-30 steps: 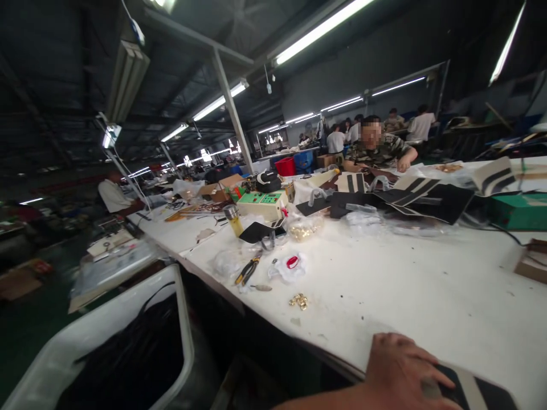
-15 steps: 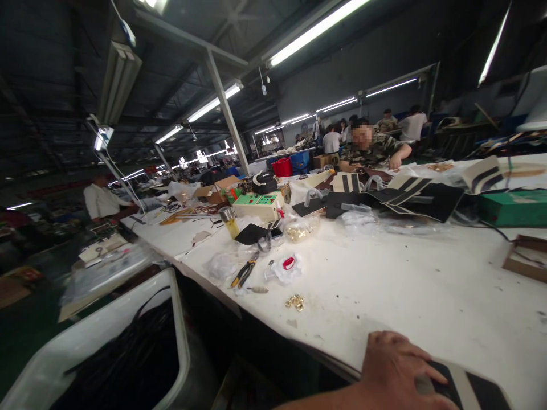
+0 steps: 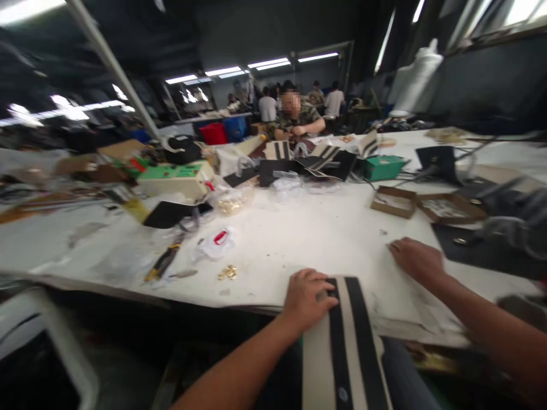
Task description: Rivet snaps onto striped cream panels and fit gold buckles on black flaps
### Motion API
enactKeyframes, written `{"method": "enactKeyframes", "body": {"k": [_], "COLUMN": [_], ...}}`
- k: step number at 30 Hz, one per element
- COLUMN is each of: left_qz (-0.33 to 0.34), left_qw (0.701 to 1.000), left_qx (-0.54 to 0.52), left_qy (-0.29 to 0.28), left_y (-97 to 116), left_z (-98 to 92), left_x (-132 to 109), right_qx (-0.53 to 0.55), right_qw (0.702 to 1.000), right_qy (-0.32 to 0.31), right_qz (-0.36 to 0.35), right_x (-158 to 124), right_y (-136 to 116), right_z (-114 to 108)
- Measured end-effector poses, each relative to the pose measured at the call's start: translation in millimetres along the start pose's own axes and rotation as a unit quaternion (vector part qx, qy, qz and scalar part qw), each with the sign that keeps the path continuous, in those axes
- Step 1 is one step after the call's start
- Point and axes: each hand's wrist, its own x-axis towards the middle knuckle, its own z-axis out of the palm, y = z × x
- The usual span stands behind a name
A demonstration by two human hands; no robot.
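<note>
Across the table edge (image 3: 248, 299), lengthwise front to back: striped panel (image 3: 345, 347), touched at its far left corner by the left hand (image 3: 306, 297); cannot tell whether gripped. Well apart, rightward, with fingers bunched: right hand (image 3: 416, 261); cannot tell on what.

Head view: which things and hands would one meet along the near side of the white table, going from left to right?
White plastic tub, black-and-yellow pliers, small pile of shiny gold-coloured pieces, left hand touching a flat cream panel with black stripes, right hand.
</note>
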Motion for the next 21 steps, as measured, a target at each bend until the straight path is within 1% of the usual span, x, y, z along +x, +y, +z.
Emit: {"method": "enactKeyframes", "body": {"k": [1,3,4,6,8,9,11,13,15,16,18,21], "left_qz": [0.004,0.012,0.017,0.023,0.027,0.027,0.030,0.034,0.039,0.042,0.047,0.053], "left_qw": [1.000,1.000,1.000,1.000,1.000,1.000,1.000,0.999,0.999,0.999,0.999,0.998], "left_qx": [-0.009,-0.020,-0.023,-0.020,-0.011,-0.006,0.004,0.011,0.017,0.020,0.025,0.030], "left_qy": [-0.001,-0.004,-0.005,-0.004,-0.001,0.000,0.002,0.001,-0.002,-0.003,-0.006,-0.009], "left_y": [-3.3,-11.3,-14.4,-17.1,-16.4,-15.5,-14.0,-13.5,-13.9,-14.2,-15.0,-15.9], "left_z": [1.1,5.7,7.9,10.2,10.4,10.2,10.2,10.6,11.1,11.2,11.3,11.3], "left_x": [3.5,9.8,11.6,12.2,11.0,10.4,10.3,11.1,12.0,12.3,12.5,12.5], "right_qx": [-0.031,-0.072,-0.081,-0.072,-0.038,-0.018,0.054,0.173,0.285,0.318,0.326,0.295], "right_qw": [0.999,0.996,0.995,0.995,0.998,0.999,0.994,0.972,0.934,0.920,0.912,0.921], "right_qy": [-0.014,-0.029,-0.031,-0.029,-0.034,-0.044,-0.091,-0.158,-0.210,-0.225,-0.239,-0.241], "right_qz": [0.020,0.048,0.055,0.055,0.040,0.027,0.000,-0.021,-0.039,-0.048,-0.066,-0.077], "right_x": [-7.3,-12.0,-11.2,-9.7,-16.3,-23.8,-45.9,-71.2,-92.0,-99.2,-106.8,-107.4], "right_y": [18.5,40.9,45.6,44.0,30.9,21.3,-1.2,-25.6,-48.0,-57.3,-70.4,-76.8], "right_z": [-7.2,-13.7,-13.9,-12.1,-10.8,-10.6,-10.1,-7.9,-3.4,-0.5,5.6,12.9]}}
